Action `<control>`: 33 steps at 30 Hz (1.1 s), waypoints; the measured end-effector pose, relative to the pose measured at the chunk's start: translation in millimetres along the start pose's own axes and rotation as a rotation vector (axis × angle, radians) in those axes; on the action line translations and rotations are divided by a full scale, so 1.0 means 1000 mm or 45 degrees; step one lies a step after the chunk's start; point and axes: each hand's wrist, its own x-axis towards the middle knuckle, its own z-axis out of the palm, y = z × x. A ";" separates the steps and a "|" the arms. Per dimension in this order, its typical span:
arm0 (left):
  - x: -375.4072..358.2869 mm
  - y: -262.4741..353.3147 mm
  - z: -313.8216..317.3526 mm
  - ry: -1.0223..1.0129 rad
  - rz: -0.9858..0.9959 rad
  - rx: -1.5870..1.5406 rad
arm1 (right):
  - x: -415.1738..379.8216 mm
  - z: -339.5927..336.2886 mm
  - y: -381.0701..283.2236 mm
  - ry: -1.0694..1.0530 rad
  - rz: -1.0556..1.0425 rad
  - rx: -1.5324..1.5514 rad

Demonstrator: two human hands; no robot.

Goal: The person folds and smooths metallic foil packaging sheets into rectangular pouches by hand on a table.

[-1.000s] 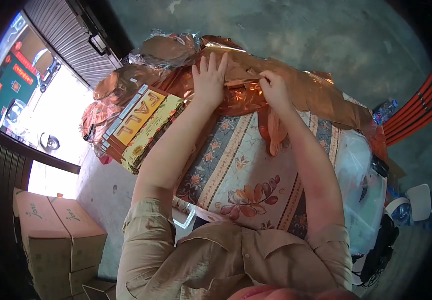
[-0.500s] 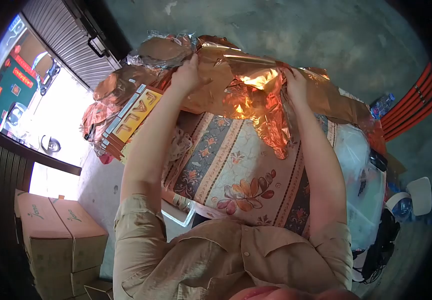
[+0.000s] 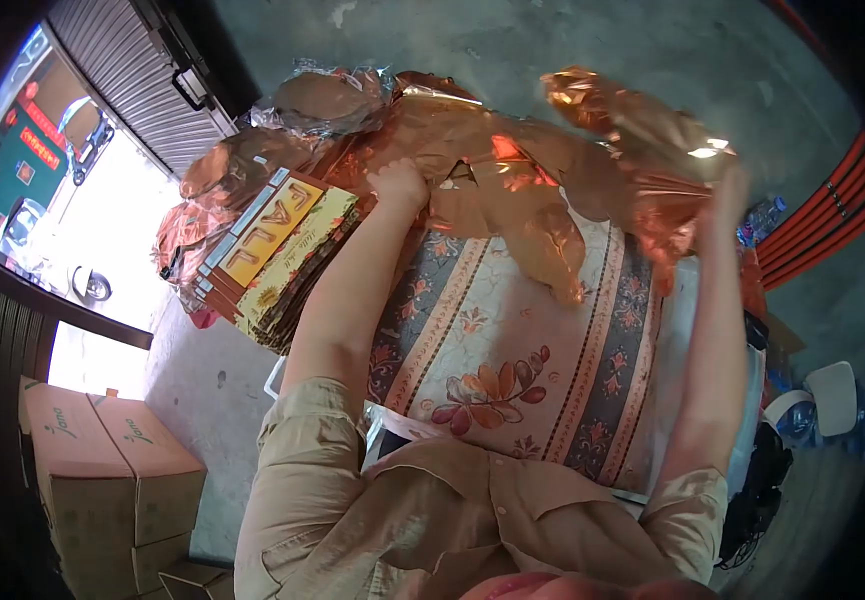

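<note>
Crumpled copper-coloured foil [image 3: 552, 150], which looks like flat uninflated balloons, spreads over the far side of a flower-patterned cloth [image 3: 492, 340]. My left hand [image 3: 399, 184] is closed at the foil's near left edge, its fingers curled on the material. Out at the right, my right hand [image 3: 727, 190], blurred by motion, grips a shiny piece of copper foil [image 3: 667, 140] that is lifted and smeared. Left of my left forearm lies a stack of packages [image 3: 282, 245] with a yellow FALL label; the forearm covers part of it.
Clear plastic-wrapped foil [image 3: 322, 105] lies at the back left. Cardboard boxes [image 3: 102, 450] stand on the floor at lower left, near an open doorway. Orange-red tubes [image 3: 812, 240] and a plastic bottle [image 3: 764, 215] are on the right, with a white chair-like object [image 3: 834, 398] lower down.
My right hand has swung right, pulling foil up and outward. My left hand has moved slightly right and nearer to me. More of the FALL packages and the cloth now shows.
</note>
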 end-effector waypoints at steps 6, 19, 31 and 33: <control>0.015 0.005 -0.014 0.055 0.135 -0.182 | -0.054 -0.030 -0.115 -0.380 -0.154 -0.417; 0.099 -0.090 -0.068 0.773 -0.042 0.302 | -0.202 -0.056 -0.108 -1.343 -0.977 -1.348; -0.137 0.033 -0.092 -0.388 0.802 -0.122 | -0.251 -0.050 -0.055 -1.468 -0.893 -1.363; -0.158 0.032 -0.068 -0.406 0.947 -0.194 | -0.254 -0.054 -0.053 -1.487 -0.850 -1.348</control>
